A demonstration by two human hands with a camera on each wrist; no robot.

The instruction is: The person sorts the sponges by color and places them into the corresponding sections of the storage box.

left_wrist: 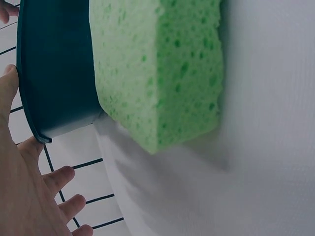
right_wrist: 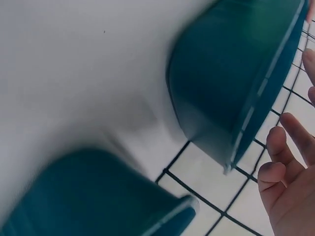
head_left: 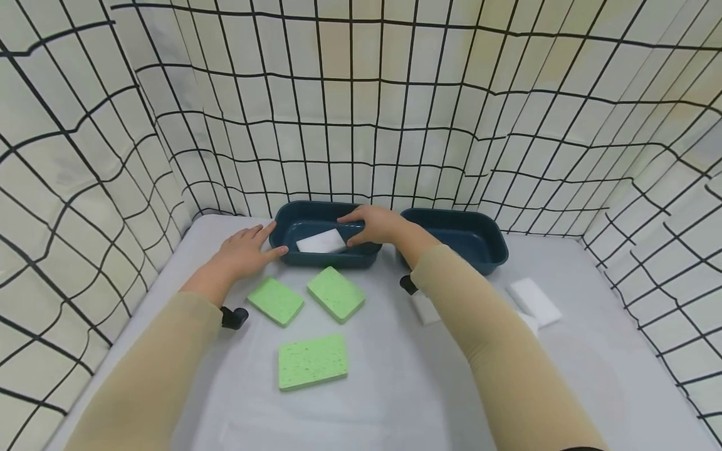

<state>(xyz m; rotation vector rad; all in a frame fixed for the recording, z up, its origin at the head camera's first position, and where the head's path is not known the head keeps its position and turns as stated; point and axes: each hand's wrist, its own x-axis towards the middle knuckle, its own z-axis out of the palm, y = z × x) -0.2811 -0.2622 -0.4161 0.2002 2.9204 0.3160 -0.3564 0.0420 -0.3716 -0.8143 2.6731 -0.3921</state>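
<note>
Two dark teal tubs sit side by side at the back of the bench [head_left: 395,401], against the grid-patterned curtain [head_left: 361,113]. Landmark: left tub [head_left: 316,222].

Right hand [head_left: 375,225] is over the left tub's right rim, fingers curved down into it, thumb and fingertips at a white sponge [head_left: 321,241] that lies tilted inside. Whether the grip is closed on the sponge or only touching it cannot be told from the head view; the right wrist view is blurred and shows only loosely bent fingers [right_wrist: 290,167] beside the tub walls.

Left hand [head_left: 245,250] lies flat, fingers straight and spread, fingertips touching the left tub's left end. It holds nothing. The left wrist view confirms the fingers [left_wrist: 59,179] against the rim.

Three green sponges lie in front of the left tub: one front-left [head_left: 276,300], one directly in front [head_left: 336,293], one further toward the person [head_left: 313,361].

Right tub [head_left: 468,235] stands just right of the left tub. More white sponges [head_left: 533,302] lie front-right of it, partly hidden by the right forearm.
</note>
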